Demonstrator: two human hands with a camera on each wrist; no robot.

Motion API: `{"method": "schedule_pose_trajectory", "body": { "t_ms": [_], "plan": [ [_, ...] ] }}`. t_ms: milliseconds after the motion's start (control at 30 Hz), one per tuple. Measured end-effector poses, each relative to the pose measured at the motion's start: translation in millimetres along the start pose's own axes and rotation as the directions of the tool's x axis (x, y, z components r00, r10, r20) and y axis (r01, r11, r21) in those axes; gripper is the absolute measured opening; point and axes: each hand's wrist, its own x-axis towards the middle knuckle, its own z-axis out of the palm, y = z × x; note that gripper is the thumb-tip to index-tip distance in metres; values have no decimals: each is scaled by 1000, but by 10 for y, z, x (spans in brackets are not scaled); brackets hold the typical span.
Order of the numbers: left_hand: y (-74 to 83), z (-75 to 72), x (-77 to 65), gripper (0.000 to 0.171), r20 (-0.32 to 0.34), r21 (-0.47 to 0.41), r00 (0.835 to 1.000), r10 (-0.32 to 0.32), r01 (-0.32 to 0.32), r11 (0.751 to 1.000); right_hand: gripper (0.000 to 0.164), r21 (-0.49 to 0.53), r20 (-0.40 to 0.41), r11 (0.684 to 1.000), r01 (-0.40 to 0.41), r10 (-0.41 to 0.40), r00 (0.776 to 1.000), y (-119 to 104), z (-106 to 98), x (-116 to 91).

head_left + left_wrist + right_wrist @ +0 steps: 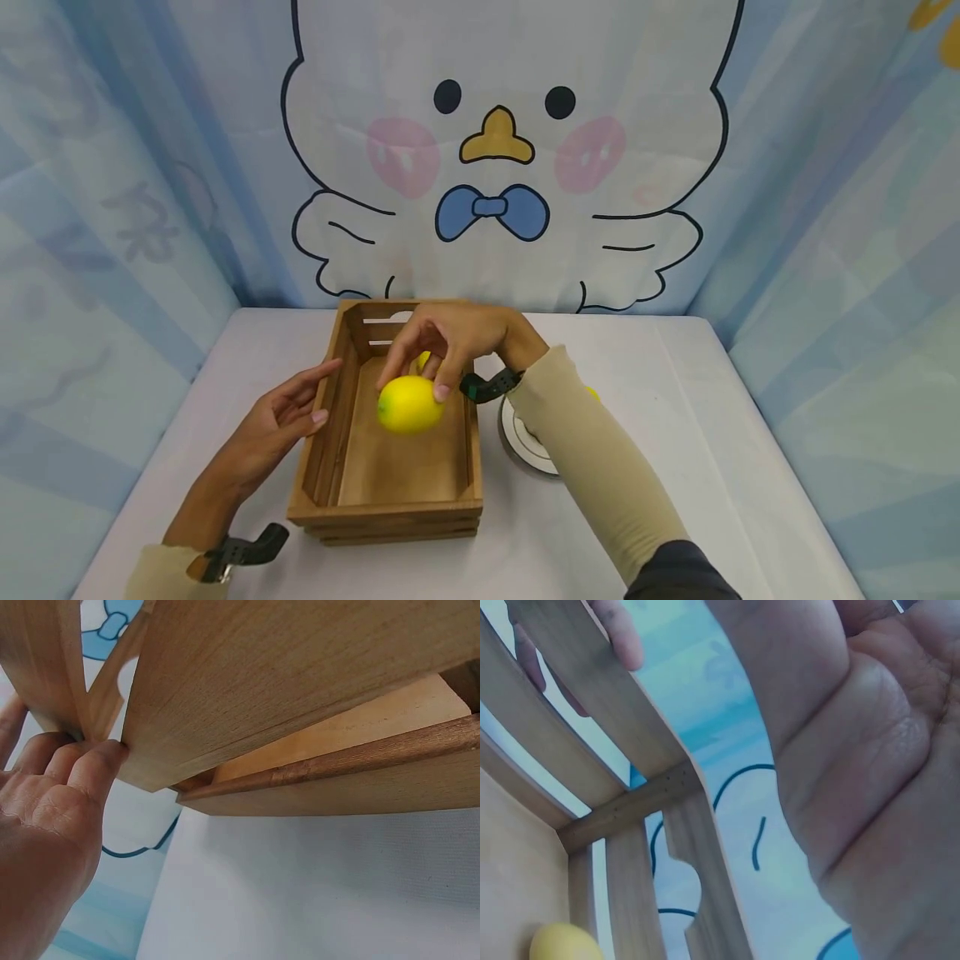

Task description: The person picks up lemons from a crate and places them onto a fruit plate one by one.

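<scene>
My right hand (450, 346) pinches a yellow lemon (408, 406) between thumb and fingers, above the inside of a wooden slatted crate (393, 510). The held lemon is out of sight in the right wrist view. Partly behind the fingers, a second lemon (565, 945) lies in the crate near its far end. My left hand (273, 425) holds the crate's left side at the top slat (300, 667). In the right wrist view, one fingertip (622, 641) reaches over that slat's upper edge, while others show through the gap below.
Right of the crate stands a white plate (521, 437) with a dark rim, mostly covered by the right forearm. A bit of yellow (592, 392) peeks out past the sleeve. Patterned curtains (112, 250) enclose the white table (675, 400) at the back and both sides.
</scene>
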Motion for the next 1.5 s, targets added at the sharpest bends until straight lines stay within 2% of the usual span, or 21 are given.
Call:
{"method": "schedule_pose_trajectory", "body": {
  "t_ms": [467, 733, 1100, 1300, 1500],
  "plan": [
    [-34, -7, 4, 61, 1, -31, 1000, 27, -27, 999, 58, 71, -41, 995, 74, -71, 997, 2, 36, -343],
    [-9, -1, 4, 61, -3, -41, 1000, 27, -27, 999, 53, -36, -128, 993, 116, -120, 984, -42, 28, -598],
    [-21, -14, 8, 62, -2, -61, 1000, 30, -30, 998, 54, -40, -185, 989, 145, -150, 971, -37, 38, -890],
    [-26, -18, 3, 61, 2, -42, 1000, 25, -25, 999, 53, -59, -214, 985, 164, -173, 961, -16, 63, -1050],
    [-34, -21, 11, 62, -4, -31, 1000, 21, -21, 999, 51, -61, -268, 981, 186, -196, 943, 29, 101, -1201]
  ]
}}
